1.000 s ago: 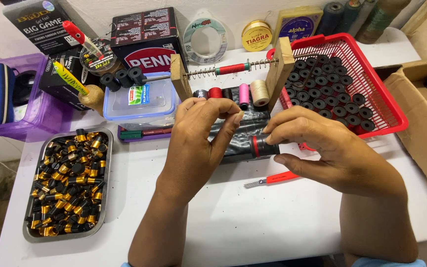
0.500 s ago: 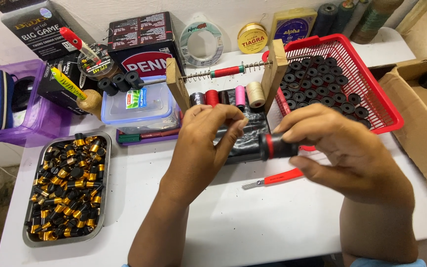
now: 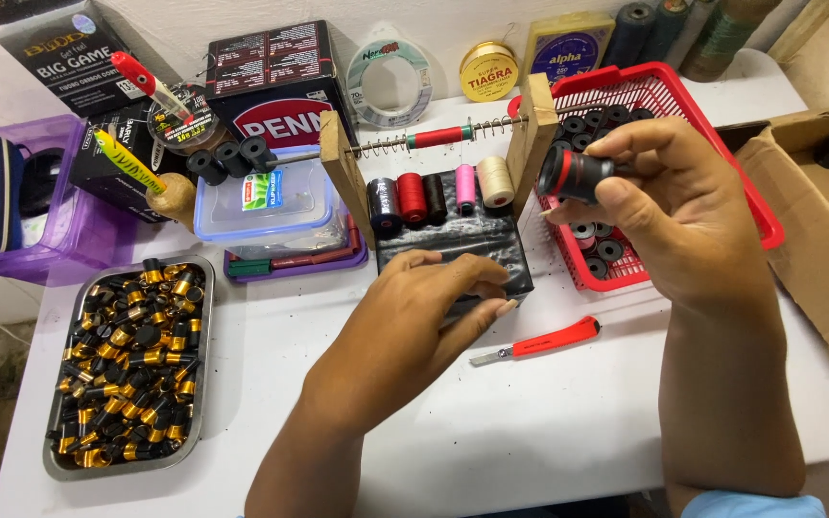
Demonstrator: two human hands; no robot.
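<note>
On the white table (image 3: pixel 491 432), right hand (image 3: pixel 683 206) is lifted above the red basket (image 3: pixel 765 216), fingers clamped round a black cylindrical part with a red band (image 3: pixel 568 175), held clear of everything else. Left hand (image 3: pixel 414 321) is flat-ish, fingertips resting on the black block (image 3: pixel 448 254) under the wooden thread rack (image 3: pixel 434 153); it grasps nothing that I can see, just presses or steadies. Thread spools (image 3: pixel 438 197) (dark, red, black, pink, cream) sit in a row on the rack base. Basket holds many black rings; a metal tray (image 3: pixel 55 460) at far left is full of black-and-gold pieces, well apart from both hands. Red-handled cutter (image 3: pixel 539 342) lies on the table between the arms, untouched. Judgement on progress: one part in hand and up for handling, stock in basket and tray looks large, so lots left. Can't tell whether the held part is finished or not.
</note>
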